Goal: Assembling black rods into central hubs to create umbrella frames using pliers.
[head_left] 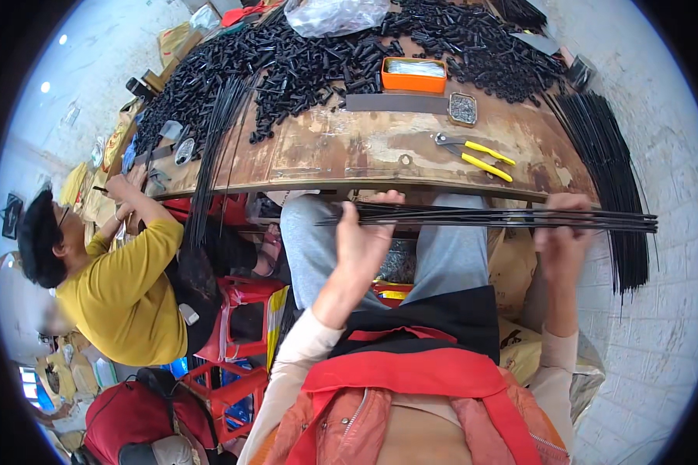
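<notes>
Worn brown wood makes up the round worktable (364, 147), its far half, from ten to two o'clock, buried under a heap of short black tubes (318, 58), likely stock kept within reach. Just below the table's near edge, over the lap, the person holds a bundle of long thin black rods (473, 217) level. The left hand (362, 232) is curled around the bundle near its left end; the right hand (560, 236) is closed around it further along, so the loose rods stay gathered and their tips fan out at three o'clock. Yellow-handled pliers (477, 155) lie beside a small orange plastic box (413, 74). At nine o'clock a co-worker in a yellow shirt (124, 294) bends over the same table.
</notes>
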### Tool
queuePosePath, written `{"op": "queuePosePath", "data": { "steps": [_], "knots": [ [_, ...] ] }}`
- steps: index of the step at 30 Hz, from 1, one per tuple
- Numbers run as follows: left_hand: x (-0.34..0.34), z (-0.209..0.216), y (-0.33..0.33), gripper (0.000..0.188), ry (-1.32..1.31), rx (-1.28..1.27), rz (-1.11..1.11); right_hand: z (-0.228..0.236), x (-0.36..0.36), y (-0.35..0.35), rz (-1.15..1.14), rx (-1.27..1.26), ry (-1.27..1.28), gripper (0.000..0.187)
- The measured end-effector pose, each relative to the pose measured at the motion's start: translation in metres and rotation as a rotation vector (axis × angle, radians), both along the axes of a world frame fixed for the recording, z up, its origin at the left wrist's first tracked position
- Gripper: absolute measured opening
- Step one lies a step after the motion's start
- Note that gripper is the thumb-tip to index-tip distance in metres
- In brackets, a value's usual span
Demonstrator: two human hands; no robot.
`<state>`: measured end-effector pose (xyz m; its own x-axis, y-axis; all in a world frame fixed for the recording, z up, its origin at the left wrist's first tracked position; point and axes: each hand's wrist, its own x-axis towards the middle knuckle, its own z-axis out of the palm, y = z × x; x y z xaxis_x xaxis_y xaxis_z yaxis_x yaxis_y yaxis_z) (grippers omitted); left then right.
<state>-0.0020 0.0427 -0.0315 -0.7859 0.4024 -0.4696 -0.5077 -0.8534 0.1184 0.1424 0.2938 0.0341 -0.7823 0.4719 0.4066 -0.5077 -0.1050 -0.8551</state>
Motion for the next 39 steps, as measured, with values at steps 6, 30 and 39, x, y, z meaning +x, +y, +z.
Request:
{"op": "queuePosePath", "data": {
  "steps": [6,30,39],
  "knots": [
    [0.007,-0.113,0.004,0.058,0.018,0.083,-0.436,0.042,0.032,-0.002,0.045,0.049,0.089,0.035],
    [0.013,0.021,-0.031,0.022,1.02,-0.754,-0.491,-0.033,-0.069,-0.092,0.585,-0.016,-0.434,0.024],
    [0.002,0.037,-0.034,0.019,1.02,-0.716,-0.718,-0.032,-0.074,-0.1,0.656,-0.063,-0.311,0.023]
  ]
}}
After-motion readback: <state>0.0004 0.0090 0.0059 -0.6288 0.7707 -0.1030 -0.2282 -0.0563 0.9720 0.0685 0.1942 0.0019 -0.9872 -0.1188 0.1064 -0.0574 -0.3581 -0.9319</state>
